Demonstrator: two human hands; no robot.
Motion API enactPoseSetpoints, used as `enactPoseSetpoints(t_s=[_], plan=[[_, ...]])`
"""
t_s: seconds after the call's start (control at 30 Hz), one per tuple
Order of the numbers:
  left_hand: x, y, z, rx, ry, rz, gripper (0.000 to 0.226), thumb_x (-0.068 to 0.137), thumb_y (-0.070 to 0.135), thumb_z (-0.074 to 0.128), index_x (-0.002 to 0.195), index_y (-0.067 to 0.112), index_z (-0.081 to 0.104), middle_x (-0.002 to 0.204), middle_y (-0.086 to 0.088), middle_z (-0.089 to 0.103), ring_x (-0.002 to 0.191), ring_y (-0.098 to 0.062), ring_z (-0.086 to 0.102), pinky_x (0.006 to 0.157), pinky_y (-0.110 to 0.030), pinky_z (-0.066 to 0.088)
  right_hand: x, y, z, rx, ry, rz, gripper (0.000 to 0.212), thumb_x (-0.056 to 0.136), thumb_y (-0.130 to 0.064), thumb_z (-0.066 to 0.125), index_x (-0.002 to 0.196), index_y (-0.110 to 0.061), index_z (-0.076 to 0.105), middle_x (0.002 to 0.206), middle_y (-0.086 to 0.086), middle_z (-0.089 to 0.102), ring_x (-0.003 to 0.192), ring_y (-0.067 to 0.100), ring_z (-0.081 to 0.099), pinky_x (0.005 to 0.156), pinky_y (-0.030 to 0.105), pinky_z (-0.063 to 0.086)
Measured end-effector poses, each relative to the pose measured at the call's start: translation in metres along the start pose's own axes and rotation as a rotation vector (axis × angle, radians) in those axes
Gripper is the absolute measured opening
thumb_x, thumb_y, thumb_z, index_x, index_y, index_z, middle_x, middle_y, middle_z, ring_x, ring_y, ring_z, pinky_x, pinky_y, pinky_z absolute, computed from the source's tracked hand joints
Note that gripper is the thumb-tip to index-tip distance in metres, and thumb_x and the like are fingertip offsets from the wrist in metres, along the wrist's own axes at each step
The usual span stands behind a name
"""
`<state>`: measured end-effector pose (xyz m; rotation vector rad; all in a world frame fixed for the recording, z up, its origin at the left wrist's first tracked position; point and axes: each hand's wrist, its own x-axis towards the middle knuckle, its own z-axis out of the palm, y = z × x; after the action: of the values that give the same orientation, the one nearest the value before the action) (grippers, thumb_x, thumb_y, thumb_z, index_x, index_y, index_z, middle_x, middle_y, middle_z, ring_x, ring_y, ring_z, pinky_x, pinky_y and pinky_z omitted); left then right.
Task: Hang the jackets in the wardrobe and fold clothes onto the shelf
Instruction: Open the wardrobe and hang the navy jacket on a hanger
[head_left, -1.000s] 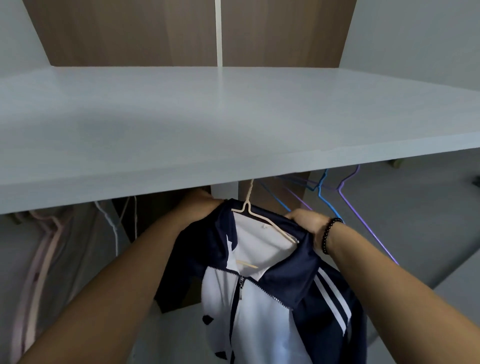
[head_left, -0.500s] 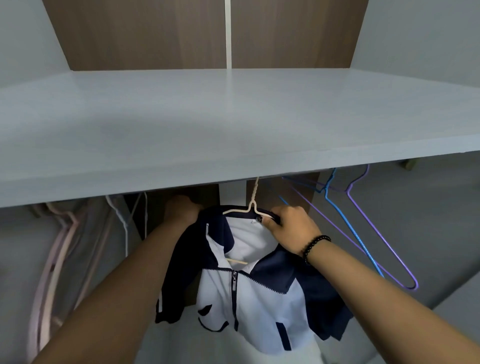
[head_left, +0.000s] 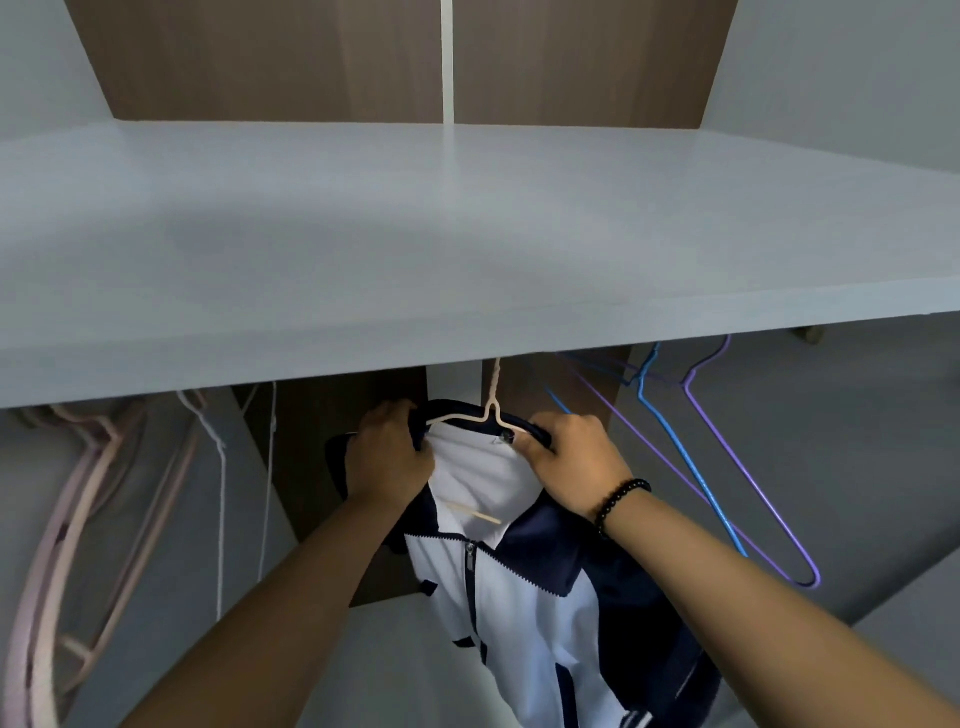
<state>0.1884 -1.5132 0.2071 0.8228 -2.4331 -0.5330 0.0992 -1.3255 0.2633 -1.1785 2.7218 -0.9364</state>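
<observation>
A navy and white zip jacket (head_left: 524, 587) hangs on a cream hanger (head_left: 492, 413) whose hook runs up behind the front edge of the grey shelf (head_left: 467, 249); the rail is hidden. My left hand (head_left: 387, 460) grips the jacket's left shoulder by the collar. My right hand (head_left: 571, 457), with a black bead bracelet on its wrist, grips the right side of the collar over the hanger arm.
Blue hangers (head_left: 675, 447) and a purple hanger (head_left: 748, 467) hang bare to the right of the jacket. Pink hangers (head_left: 78, 499) and white hangers (head_left: 221, 467) hang to the left. A brown wooden back panel (head_left: 332, 467) stands behind the jacket.
The jacket has risen and its hanger now hangs up under the shelf. My left hand has slid right onto the left shoulder, and the right hand has moved up to the collar.
</observation>
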Motion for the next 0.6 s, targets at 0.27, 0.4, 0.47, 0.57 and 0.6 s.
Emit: enactPoseSetpoints(t_s=[0.27, 0.4, 0.47, 0.57, 0.6], plan=[[0.020, -0.014, -0.019, 0.389, -0.124, -0.202, 0.045, 0.090, 0.005, 0.049, 0.134, 0.017, 0.050, 0.127, -0.015, 0.054, 0.114, -0.035, 0.054, 0.081, -0.042, 0.052, -0.002, -0.017, 0.017, -0.158, 0.032, -0.010, 0.028, 0.097, -0.035, 0.045, 0.095, -0.011, 0.061, 0.094, 0.016, 0.065, 0.090, 0.036, 0.061, 0.064, 0.032, 0.042], [0.001, -0.020, -0.011, 0.192, -0.097, -0.207, 0.048, 0.091, 0.012, 0.051, 0.139, 0.014, 0.045, 0.127, -0.017, 0.057, 0.123, -0.036, 0.046, 0.083, -0.043, 0.051, -0.011, -0.015, 0.025, -0.264, 0.060, -0.061, 0.030, 0.101, -0.036, 0.037, 0.102, -0.012, 0.054, 0.103, 0.011, 0.065, 0.093, 0.034, 0.062, 0.062, 0.031, 0.034], [-0.007, -0.024, -0.013, 0.111, -0.087, -0.179, 0.056, 0.089, 0.017, 0.056, 0.143, 0.013, 0.041, 0.135, -0.018, 0.051, 0.128, -0.037, 0.043, 0.090, -0.046, 0.051, -0.013, -0.009, 0.022, -0.256, 0.056, -0.058, 0.033, 0.100, -0.041, 0.038, 0.106, -0.013, 0.053, 0.104, 0.010, 0.065, 0.094, 0.034, 0.062, 0.062, 0.031, 0.035], [-0.025, -0.022, -0.019, -0.033, -0.068, -0.190, 0.067, 0.088, 0.017, 0.061, 0.150, 0.013, 0.033, 0.145, -0.017, 0.043, 0.132, -0.036, 0.041, 0.099, -0.048, 0.046, -0.021, -0.002, 0.019, -0.188, 0.009, -0.056, 0.035, 0.097, -0.046, 0.043, 0.105, -0.012, 0.052, 0.103, 0.010, 0.064, 0.093, 0.033, 0.062, 0.062, 0.031, 0.036], [-0.032, -0.018, -0.020, -0.089, -0.061, -0.189, 0.069, 0.090, 0.016, 0.060, 0.151, 0.013, 0.030, 0.147, -0.017, 0.042, 0.133, -0.034, 0.041, 0.103, -0.045, 0.044, -0.026, 0.001, 0.018, -0.143, -0.016, -0.051, 0.035, 0.096, -0.046, 0.046, 0.104, -0.012, 0.052, 0.102, 0.010, 0.064, 0.092, 0.032, 0.062, 0.061, 0.031, 0.036]])
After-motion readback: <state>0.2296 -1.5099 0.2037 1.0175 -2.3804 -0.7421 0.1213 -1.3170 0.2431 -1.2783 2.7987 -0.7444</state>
